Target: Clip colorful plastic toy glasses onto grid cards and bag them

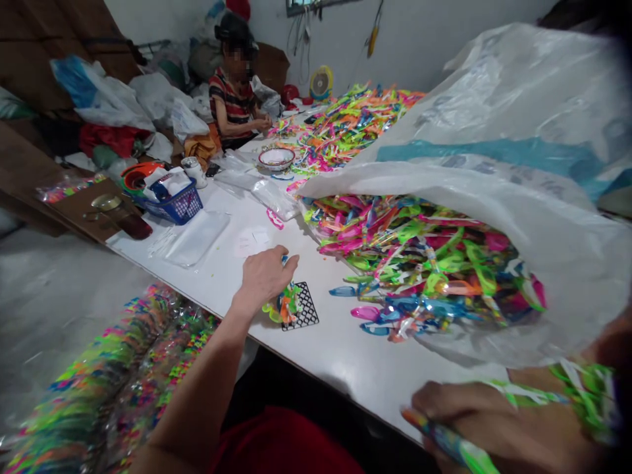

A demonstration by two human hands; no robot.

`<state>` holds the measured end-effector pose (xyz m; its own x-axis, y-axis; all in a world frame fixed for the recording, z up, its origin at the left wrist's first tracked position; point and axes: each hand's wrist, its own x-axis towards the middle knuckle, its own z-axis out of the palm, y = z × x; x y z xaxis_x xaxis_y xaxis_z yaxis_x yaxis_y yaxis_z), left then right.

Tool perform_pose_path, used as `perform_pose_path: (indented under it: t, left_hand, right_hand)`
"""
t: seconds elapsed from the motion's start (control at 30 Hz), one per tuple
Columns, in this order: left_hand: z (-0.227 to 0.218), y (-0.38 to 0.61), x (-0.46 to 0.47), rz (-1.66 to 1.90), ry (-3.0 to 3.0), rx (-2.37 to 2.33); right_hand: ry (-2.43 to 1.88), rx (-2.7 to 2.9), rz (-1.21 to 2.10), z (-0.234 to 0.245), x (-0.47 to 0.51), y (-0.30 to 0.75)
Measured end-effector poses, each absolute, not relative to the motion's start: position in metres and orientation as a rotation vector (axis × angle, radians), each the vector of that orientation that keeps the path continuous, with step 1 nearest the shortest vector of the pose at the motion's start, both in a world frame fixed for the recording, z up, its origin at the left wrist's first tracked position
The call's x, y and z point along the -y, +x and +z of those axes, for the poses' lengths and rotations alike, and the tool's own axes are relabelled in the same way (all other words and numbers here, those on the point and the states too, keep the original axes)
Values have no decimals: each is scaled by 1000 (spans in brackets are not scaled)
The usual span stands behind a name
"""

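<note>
My left hand [266, 276] is over the near edge of the white table, its fingers curled on a bunch of small colourful plastic pieces [286, 306]. Green, orange, blue and yellow bits stick out below the palm. Partly beneath them lies a black lattice grid [307, 309]. Low at the right, my right hand [498, 421] is closed on a slim multicoloured plastic piece [451, 441]; blur hides its exact kind. More green and white strips [587, 395] lie against the right wrist. Nearby, a large plastic sack [557, 263] spills a heap of bright plastic pieces [419, 263].
Clear plastic bags [200, 240] and a blue basket [180, 204] are on the left, beside a jar of dark liquid [123, 217]. A co-worker [234, 99] sits across, near a bowl [276, 158] and another bright pile [355, 122]. Packed bags [99, 382] stand below.
</note>
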<state>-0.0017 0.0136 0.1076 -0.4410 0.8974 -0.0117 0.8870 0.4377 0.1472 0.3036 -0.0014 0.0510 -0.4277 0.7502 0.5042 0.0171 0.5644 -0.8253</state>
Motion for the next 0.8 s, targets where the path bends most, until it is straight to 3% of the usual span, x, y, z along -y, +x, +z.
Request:
perform_pose_path:
  t: [0.13,0.33,0.7,0.8]
  left_hand:
    - [108,-1,-14,178,1636,-2581]
    - [111,-1,-16,173,1612,-2576]
    - [117,0,-23,155,1635,-2531]
    - [119,-5,-28,106,1594,-2565]
  right_hand:
    - [-843,1743,1074,9,-9,244]
    - [-1122,2088,1189,-48,-17,190]
    - [-1220,2838,602,-8,-14,136]
    - [-1146,2861,684,1,-24,131]
